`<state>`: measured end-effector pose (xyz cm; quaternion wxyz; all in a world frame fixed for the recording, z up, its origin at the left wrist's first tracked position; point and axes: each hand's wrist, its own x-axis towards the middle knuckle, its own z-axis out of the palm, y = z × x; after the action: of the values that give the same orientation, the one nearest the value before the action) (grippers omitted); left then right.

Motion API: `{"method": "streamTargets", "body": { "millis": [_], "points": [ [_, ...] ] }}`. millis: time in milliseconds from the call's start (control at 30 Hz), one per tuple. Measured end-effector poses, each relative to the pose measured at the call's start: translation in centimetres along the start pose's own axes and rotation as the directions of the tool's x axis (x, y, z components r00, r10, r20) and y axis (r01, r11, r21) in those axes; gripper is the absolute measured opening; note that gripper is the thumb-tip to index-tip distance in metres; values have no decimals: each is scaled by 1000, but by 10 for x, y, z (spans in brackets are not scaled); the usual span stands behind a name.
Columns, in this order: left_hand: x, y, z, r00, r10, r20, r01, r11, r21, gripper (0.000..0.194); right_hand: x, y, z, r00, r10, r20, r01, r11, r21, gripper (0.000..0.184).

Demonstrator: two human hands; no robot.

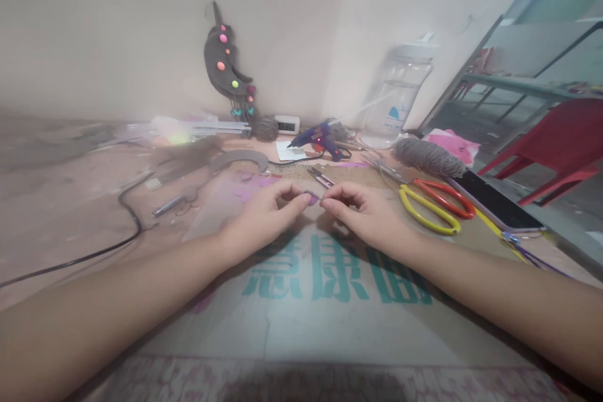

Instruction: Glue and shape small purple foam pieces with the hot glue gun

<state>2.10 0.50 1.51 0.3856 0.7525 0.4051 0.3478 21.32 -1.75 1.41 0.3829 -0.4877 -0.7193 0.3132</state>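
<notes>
Over the middle of the work surface, my left hand point(277, 207) pinches a small purple piece point(311, 198) between thumb and forefinger; it looks like felt or paper, but its kind is unclear. Close beside it, my right hand point(351, 206) is closed in a pinch at the right end of that piece. Whatever sits between the right fingertips is too small to make out. Just behind the hands lies a utility knife point(321, 177). Purple scraps point(249, 188) are scattered to the left of it. Under both forearms spreads a pale sheet with green printed characters point(330, 270).
A purple glue gun point(318, 138) rests at the back near a white digital timer point(287, 124). To the right lie yellow-and-red-handled scissors point(428, 207), grey yarn point(428, 157) and a phone point(499, 201). A water bottle point(396, 97) stands against the wall; a black cable point(134, 217) curves at left.
</notes>
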Motion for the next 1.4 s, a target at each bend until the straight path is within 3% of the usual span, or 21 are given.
{"method": "streamTargets", "body": {
  "millis": [200, 600, 833, 1100, 1267, 1400],
  "points": [
    [1, -2, 0, 1000, -3, -18, 2, 999, -32, 22, -2, -1, 1, 996, -83, 31, 87, 985, -148, 16],
    [0, 0, 1, 1000, -30, -8, 30, 999, -36, 23, 1, -1, -2, 998, -49, -25, 47, 994, -94, 19],
    [1, -3, 0, 998, -44, 53, 46, 999, -28, 23, 14, -2, -26, 969, -192, -155, 131, 933, -335, 17],
    [2, -7, 1, 1000, 0, 30, 1, 1000, -27, 25, 43, 26, -61, 980, -103, -169, 14, 888, -459, 36],
    [2, -7, 2, 1000, 6, 24, -6, 1000, -16, 25, 77, 41, -61, 992, -2, -124, -66, 835, -546, 57],
    [2, -7, 2, 1000, -25, 12, 25, 1000, -8, 26, 110, 45, -50, 994, 55, -96, -96, 852, -515, 51]
  ]
}}
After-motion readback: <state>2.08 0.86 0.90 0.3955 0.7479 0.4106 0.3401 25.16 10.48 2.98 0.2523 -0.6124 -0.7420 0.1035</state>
